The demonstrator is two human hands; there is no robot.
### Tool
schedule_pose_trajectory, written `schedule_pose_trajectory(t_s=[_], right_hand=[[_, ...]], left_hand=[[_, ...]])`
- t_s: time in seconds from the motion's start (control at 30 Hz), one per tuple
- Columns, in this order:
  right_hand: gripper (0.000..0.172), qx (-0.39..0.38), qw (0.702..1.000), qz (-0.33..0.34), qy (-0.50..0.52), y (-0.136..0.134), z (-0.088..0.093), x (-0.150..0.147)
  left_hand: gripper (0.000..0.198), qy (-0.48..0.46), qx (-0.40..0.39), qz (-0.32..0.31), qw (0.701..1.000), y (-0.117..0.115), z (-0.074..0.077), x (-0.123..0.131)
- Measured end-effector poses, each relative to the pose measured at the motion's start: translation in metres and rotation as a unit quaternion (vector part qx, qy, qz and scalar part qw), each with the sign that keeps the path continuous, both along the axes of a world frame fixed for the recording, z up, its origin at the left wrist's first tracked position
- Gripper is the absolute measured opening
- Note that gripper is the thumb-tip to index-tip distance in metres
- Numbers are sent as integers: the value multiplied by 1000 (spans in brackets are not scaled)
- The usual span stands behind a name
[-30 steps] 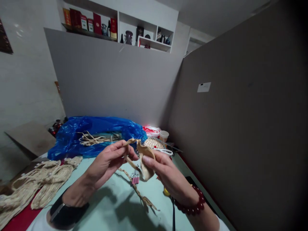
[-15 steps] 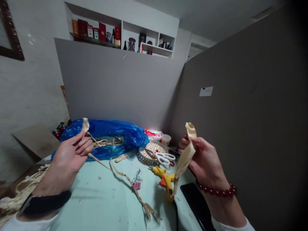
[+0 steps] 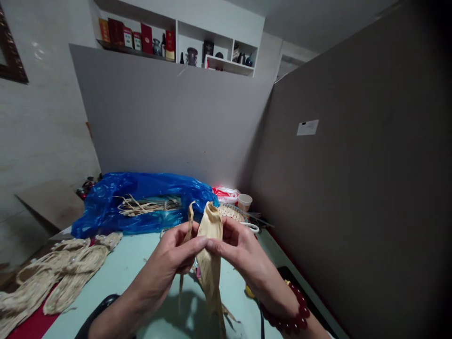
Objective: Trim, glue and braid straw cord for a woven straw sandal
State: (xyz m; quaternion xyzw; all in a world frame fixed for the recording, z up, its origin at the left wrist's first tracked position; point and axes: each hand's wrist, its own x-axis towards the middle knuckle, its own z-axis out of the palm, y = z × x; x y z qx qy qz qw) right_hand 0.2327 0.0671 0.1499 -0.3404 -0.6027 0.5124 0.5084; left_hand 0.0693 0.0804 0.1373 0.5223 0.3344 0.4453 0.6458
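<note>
A broad, pale dried husk strip (image 3: 210, 278) hangs between my hands above the table, its curled top standing up over the thumbs. My left hand (image 3: 180, 249) pinches its left edge, and a thinner husk strand (image 3: 191, 217) also rises from these fingers. On the other edge, my right hand (image 3: 237, 245) is closed with its thumb on the front of the strip. Behind and below the hands, the frayed husk end (image 3: 229, 314) of a braid shows, the rest of it mostly covered. A yellow glue gun (image 3: 249, 292) is largely hidden under my right forearm.
A blue plastic bag (image 3: 148, 181) holding dried strands (image 3: 151, 205) lies at the table's back. Woven soles (image 3: 76, 268) are at the left. A shallow basket (image 3: 231, 212), a paper cup (image 3: 245, 202) and white scissor handles (image 3: 251, 227) stand back right, near the grey partition (image 3: 332, 197).
Both hands have come together from far apart to the middle. The broad strip, held before in my right hand alone, is now between both. The view has shifted slightly, uncovering more woven soles.
</note>
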Motion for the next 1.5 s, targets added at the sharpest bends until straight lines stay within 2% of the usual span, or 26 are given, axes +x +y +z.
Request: schedule_pose_trajectory(t_s=[0.17, 0.33, 0.43, 0.6, 0.8, 0.87, 0.93, 0.97, 1.07, 1.13, 1.2, 1.3, 1.4, 1.5], right_hand=[[30, -35, 999, 14, 7, 2, -1, 0], [35, -15, 998, -46, -36, 6, -10, -3], [31, 0, 994, -90, -62, 7, -15, -7], [23, 40, 986, -117, -112, 5, -20, -10], [15, 112, 962, -179, -175, -7, -24, -17], [14, 119, 964, -159, -177, -16, -19, -24], [14, 119, 970, -122, -173, -26, -10, -27], [15, 105, 977, -103, -154, -30, -4, -26], [19, -11, 1000, -15, -17, -37, 18, -12], [16, -11, 997, 9, 75, -41, 32, 6], [10, 4, 987, -18, 160, -44, 43, 26], [10, 33, 969, -85, 229, -47, 53, 48], [17, 14, 967, -70, 245, -45, 54, 59], [13, -4, 963, -83, 255, -41, 52, 69]], left_hand=[[23, 47, 49, 19, 998, 6, 0, -4], [14, 118, 103, 36, 987, 8, 3, -3], [20, 181, 149, 30, 972, 9, 4, -3], [21, 211, 172, 48, 961, 9, 2, -1], [11, 246, 207, 128, 938, 7, -8, 4], [4, 249, 212, 175, 929, 14, -13, 2], [9, 247, 204, 205, 925, 25, -18, -3], [11, 246, 197, 210, 926, 32, -19, -7], [16, 233, 175, 239, 926, 52, -18, -22], [16, 215, 141, 262, 930, 64, -17, -35], [14, 185, 94, 283, 937, 74, -17, -48], [27, 128, 39, 303, 944, 86, -18, -66], [31, 79, 15, 309, 948, 92, -16, -81], [32, 31, 10, 326, 945, 94, -7, -94]])
